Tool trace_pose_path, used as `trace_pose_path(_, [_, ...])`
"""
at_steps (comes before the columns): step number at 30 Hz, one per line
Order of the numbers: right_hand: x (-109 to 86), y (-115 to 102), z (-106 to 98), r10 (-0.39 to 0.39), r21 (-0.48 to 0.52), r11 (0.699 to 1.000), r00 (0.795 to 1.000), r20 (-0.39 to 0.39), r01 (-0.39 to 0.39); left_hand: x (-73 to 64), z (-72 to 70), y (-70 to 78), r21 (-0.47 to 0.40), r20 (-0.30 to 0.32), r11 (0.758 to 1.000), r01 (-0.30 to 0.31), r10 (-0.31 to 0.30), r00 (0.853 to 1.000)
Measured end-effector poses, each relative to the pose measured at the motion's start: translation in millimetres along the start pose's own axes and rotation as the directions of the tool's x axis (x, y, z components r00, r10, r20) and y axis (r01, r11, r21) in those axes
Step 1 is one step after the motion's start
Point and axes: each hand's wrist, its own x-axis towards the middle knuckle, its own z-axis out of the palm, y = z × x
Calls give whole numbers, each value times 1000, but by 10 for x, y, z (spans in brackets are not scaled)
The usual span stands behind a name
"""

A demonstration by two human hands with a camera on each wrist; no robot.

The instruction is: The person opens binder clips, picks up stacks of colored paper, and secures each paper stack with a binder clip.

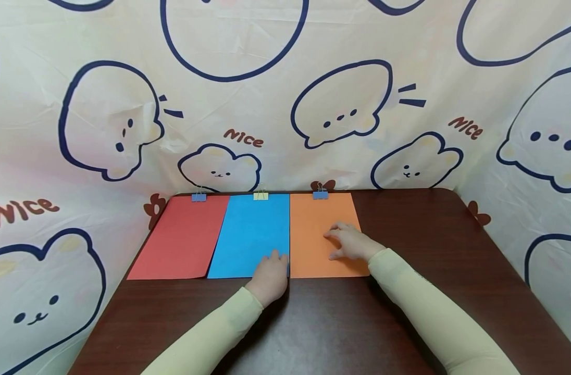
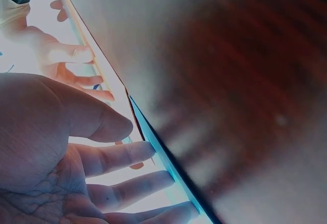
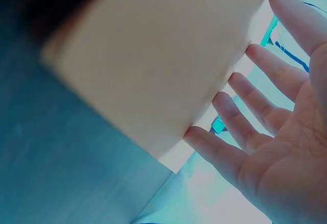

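Observation:
Three coloured sheets lie side by side on the table: a red sheet (image 1: 180, 239), a blue sheet (image 1: 250, 229) and an orange sheet (image 1: 309, 239). My left hand (image 1: 270, 278) is over the blue sheet's lower right corner. Its fingers (image 2: 122, 157) reach out fairly straight with the tips at the blue surface, the thumb apart from them. On the right part of the orange sheet rests my right hand (image 1: 353, 242). In the right wrist view, its spread fingertips touch the sheet, and nothing is gripped between finger and thumb.
Binder clips sit at the sheets' far edges: a blue clip (image 1: 198, 197) on red, a yellow clip (image 1: 260, 196) on blue, another blue clip (image 1: 320, 195) on orange. The dark brown table (image 1: 407, 224) extends right and toward me. A patterned curtain (image 1: 276, 104) surrounds its back and sides.

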Motion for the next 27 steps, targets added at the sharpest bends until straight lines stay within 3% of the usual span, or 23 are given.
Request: trace_pose_path(27, [-19, -36, -22, 0, 7, 1000, 1000, 14, 0, 14, 30, -6, -7, 12, 1000, 14, -14, 1000])
